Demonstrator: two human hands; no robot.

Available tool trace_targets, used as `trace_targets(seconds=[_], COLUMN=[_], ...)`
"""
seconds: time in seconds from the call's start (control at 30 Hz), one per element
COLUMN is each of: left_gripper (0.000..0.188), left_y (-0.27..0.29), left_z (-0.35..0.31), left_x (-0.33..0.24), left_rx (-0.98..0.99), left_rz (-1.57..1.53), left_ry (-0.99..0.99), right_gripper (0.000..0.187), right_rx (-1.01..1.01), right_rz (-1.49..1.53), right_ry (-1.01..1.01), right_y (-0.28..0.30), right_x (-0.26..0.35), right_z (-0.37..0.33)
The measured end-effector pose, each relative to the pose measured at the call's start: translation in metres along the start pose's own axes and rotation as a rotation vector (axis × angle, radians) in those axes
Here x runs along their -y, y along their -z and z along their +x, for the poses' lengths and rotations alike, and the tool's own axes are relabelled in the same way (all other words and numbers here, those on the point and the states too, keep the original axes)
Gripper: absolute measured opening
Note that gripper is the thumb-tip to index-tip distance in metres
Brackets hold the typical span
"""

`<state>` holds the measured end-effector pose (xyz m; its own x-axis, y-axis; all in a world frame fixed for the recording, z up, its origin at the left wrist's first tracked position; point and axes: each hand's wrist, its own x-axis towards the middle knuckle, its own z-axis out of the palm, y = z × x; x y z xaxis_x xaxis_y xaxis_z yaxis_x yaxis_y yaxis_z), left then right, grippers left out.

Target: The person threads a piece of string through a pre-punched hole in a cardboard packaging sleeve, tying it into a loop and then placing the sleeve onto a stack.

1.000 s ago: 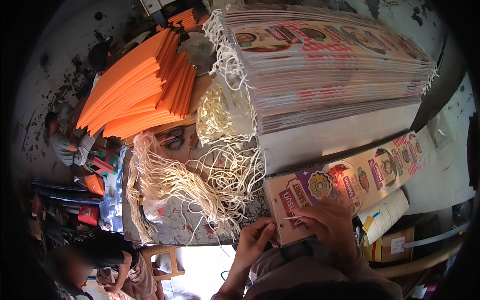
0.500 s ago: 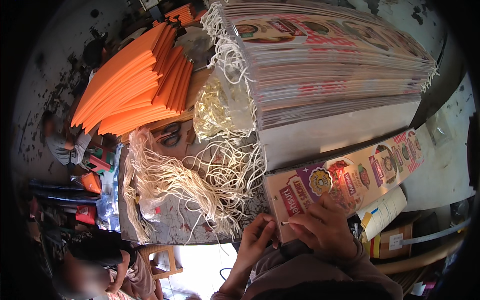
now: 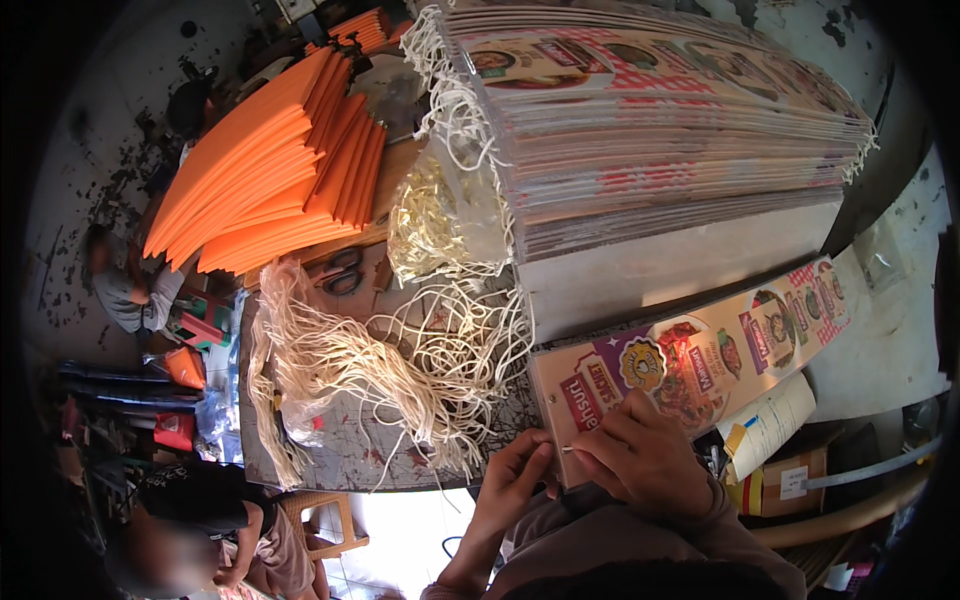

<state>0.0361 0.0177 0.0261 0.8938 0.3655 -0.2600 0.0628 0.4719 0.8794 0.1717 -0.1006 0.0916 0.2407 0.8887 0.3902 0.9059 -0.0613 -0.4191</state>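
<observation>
A long printed sign panel with food pictures lies aslant at the table's near edge. Its left end is in front of me, with a small eyelet near the side. My right hand rests over this end, fingers bent, thumb and forefinger pinched on the short white tip of a cord. Against the panel's left edge is my left hand, fingers curled and thumb pressed in; what it grips is hidden. A loose heap of white cords lies left of the panel.
A tall stack of corded panels stands behind. Beside it are a bag of gold-coloured metal pieces, scissors and folded orange sheets. A paper roll lies at right. A person sits at lower left.
My right hand has shifted slightly and its fingers have drawn down closer over the cord tip, of which less shows. My left hand stays almost in place.
</observation>
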Motion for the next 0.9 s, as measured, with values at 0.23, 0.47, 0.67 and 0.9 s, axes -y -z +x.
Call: trace_targets(seconds=[0.23, 0.47, 0.67, 0.9], left_gripper=[0.017, 0.016, 0.016, 0.014], left_y=[0.0, -0.001, -0.001, -0.001], left_z=[0.0, 0.0, 0.0, -0.001], left_x=[0.001, -0.001, -0.001, 0.0], left_rx=[-0.012, -0.023, -0.025, -0.051], left_rz=[0.06, 0.086, 0.086, 0.085], left_ry=[-0.018, -0.001, -0.006, 0.017], right_gripper=[0.019, 0.021, 0.02, 0.018], right_rx=[0.009, 0.049, 0.054, 0.077], right_rz=[-0.014, -0.048, -0.036, -0.073], right_ry=[0.014, 0.013, 0.011, 0.036], right_y=[0.0, -0.001, -0.005, -0.012], right_x=[0.001, 0.0, 0.0, -0.002], right_z=[0.0, 0.0, 0.001, 0.0])
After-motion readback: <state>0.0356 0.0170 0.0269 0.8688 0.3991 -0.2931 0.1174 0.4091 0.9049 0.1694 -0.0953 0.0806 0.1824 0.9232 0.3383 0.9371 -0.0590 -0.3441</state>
